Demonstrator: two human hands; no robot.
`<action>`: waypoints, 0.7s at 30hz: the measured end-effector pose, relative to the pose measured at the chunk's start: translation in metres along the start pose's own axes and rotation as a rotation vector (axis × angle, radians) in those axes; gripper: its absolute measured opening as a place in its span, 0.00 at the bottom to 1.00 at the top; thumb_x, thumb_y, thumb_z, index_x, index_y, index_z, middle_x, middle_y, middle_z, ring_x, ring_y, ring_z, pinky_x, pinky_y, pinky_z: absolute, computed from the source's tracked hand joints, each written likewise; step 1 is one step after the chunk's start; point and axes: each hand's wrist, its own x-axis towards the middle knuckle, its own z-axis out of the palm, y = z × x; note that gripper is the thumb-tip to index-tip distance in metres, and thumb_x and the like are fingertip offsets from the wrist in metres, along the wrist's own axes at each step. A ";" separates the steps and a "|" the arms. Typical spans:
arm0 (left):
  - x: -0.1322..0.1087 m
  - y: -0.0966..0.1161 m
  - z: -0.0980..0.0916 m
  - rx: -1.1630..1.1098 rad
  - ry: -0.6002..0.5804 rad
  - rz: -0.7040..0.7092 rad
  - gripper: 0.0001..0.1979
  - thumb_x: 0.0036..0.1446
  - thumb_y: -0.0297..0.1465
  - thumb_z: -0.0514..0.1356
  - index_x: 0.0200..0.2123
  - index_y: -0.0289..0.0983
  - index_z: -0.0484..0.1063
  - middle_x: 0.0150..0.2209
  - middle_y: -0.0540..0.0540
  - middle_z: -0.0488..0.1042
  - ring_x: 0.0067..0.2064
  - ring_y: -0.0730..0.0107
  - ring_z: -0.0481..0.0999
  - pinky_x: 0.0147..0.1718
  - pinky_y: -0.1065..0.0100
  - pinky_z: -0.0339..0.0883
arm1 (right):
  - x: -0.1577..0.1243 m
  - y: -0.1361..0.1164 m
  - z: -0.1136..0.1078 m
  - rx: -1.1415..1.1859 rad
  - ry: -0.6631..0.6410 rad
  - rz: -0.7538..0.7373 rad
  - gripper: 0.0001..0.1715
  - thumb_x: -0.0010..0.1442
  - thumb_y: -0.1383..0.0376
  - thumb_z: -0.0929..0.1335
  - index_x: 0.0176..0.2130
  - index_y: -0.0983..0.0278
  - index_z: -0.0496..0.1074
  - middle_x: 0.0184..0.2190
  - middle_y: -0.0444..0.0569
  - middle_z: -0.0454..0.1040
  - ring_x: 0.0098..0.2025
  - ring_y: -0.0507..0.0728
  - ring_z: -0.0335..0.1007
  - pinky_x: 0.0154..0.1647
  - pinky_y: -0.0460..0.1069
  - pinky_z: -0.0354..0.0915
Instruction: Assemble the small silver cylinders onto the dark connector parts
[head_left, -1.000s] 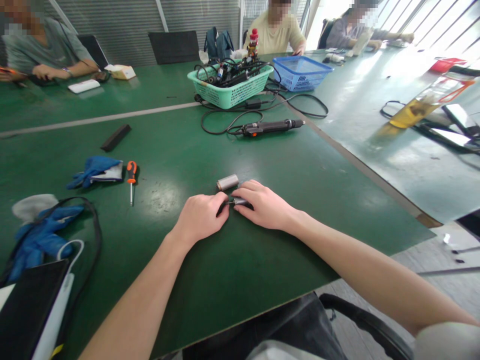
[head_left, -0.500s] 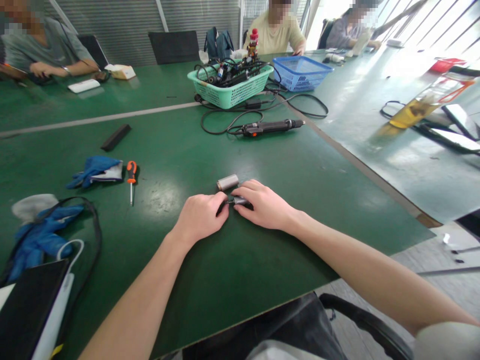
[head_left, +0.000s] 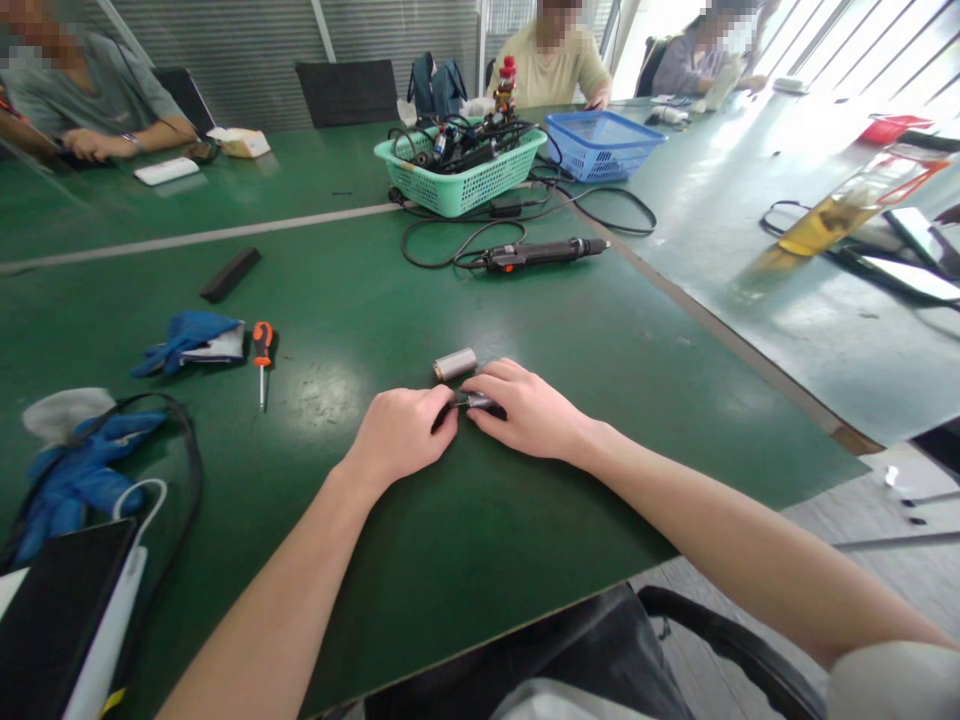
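Progress looks partway, imo: my L hand (head_left: 401, 430) is curled round a small dark piece (head_left: 442, 416), mostly hid by my fingers, & my R hand (head_left: 529, 412) grips a silver cylindrical part (head_left: 481, 402), thumb on the near side, fingertips on the far side. Both pcs sit low over the near-centre of the green table (head_left: 480, 560), roughly end to end w/ a thin shaft-like bit showing in the narrow gap. So lining up seems done; gap's not closed, & can't tell if they're being joined or parted. Loose silver cylinder (head_left: 455, 365) lies just far of my hands, untouched & not fitted to anything, so that's prob. left to deal w/. Count: 2 hands, both occupied; 1 dark pc (L), 1 silver part (R), 1 loose cylinder. Tools: 1 orange-handled screwdriver (head_left: 262, 347) to the left, 1 corded black power driver (head_left: 541, 256) on the far side, neither in use. Also 1 dark bar (head_left: 231, 275) far left, 2 blue glove bundles (head_left: 196, 340) on the left (exact no. of gloves unclear), 2 baskets at the far side: 1 green basket (head_left: 465, 192) full of cabled gear (too tangled to count), 1 blue basket (head_left: 600, 155); 1 bottle (head_left: 823, 225) far right; 3 ppl along the far side.
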 end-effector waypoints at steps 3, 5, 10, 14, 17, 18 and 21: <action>0.000 0.000 0.000 0.003 -0.009 0.001 0.13 0.66 0.37 0.52 0.36 0.40 0.73 0.30 0.47 0.78 0.30 0.64 0.76 0.28 0.65 0.57 | 0.000 0.000 -0.001 -0.005 0.001 -0.007 0.16 0.63 0.65 0.68 0.51 0.64 0.72 0.45 0.55 0.74 0.48 0.62 0.69 0.51 0.57 0.68; 0.000 0.000 0.000 0.005 -0.014 0.006 0.13 0.67 0.38 0.51 0.37 0.39 0.73 0.31 0.47 0.79 0.30 0.64 0.76 0.29 0.65 0.57 | -0.001 0.000 -0.001 -0.011 -0.002 -0.031 0.16 0.63 0.65 0.68 0.52 0.64 0.71 0.46 0.55 0.73 0.49 0.62 0.68 0.52 0.58 0.68; 0.001 -0.001 0.001 -0.011 -0.022 0.015 0.15 0.68 0.39 0.51 0.39 0.39 0.75 0.34 0.46 0.80 0.32 0.63 0.78 0.30 0.65 0.60 | -0.003 -0.001 -0.003 -0.098 -0.090 -0.179 0.16 0.66 0.70 0.63 0.53 0.63 0.71 0.50 0.57 0.71 0.51 0.62 0.66 0.55 0.59 0.67; 0.000 -0.002 0.000 -0.047 -0.025 -0.001 0.16 0.68 0.42 0.52 0.41 0.39 0.76 0.35 0.47 0.81 0.33 0.65 0.78 0.30 0.66 0.62 | -0.003 -0.001 -0.013 -0.182 -0.150 -0.223 0.18 0.68 0.69 0.62 0.54 0.61 0.73 0.51 0.57 0.71 0.51 0.62 0.67 0.54 0.60 0.67; -0.001 -0.001 -0.001 -0.059 -0.029 -0.009 0.18 0.67 0.46 0.53 0.43 0.40 0.76 0.35 0.47 0.81 0.32 0.66 0.78 0.31 0.67 0.63 | -0.007 0.012 -0.028 -0.221 -0.178 -0.191 0.21 0.66 0.72 0.63 0.54 0.60 0.73 0.51 0.56 0.72 0.52 0.62 0.68 0.55 0.59 0.67; -0.001 -0.001 -0.001 -0.062 -0.028 -0.012 0.19 0.67 0.46 0.53 0.44 0.40 0.76 0.35 0.47 0.81 0.32 0.66 0.78 0.31 0.67 0.63 | -0.010 0.021 -0.035 -0.240 -0.178 -0.161 0.22 0.65 0.74 0.62 0.55 0.60 0.73 0.51 0.55 0.73 0.53 0.62 0.69 0.56 0.59 0.67; -0.002 0.001 -0.003 -0.068 -0.028 -0.026 0.18 0.67 0.45 0.52 0.44 0.40 0.77 0.35 0.47 0.81 0.32 0.66 0.78 0.31 0.67 0.63 | -0.025 0.060 -0.059 -0.300 -0.165 -0.040 0.25 0.63 0.75 0.61 0.56 0.61 0.72 0.51 0.54 0.74 0.53 0.62 0.70 0.56 0.59 0.68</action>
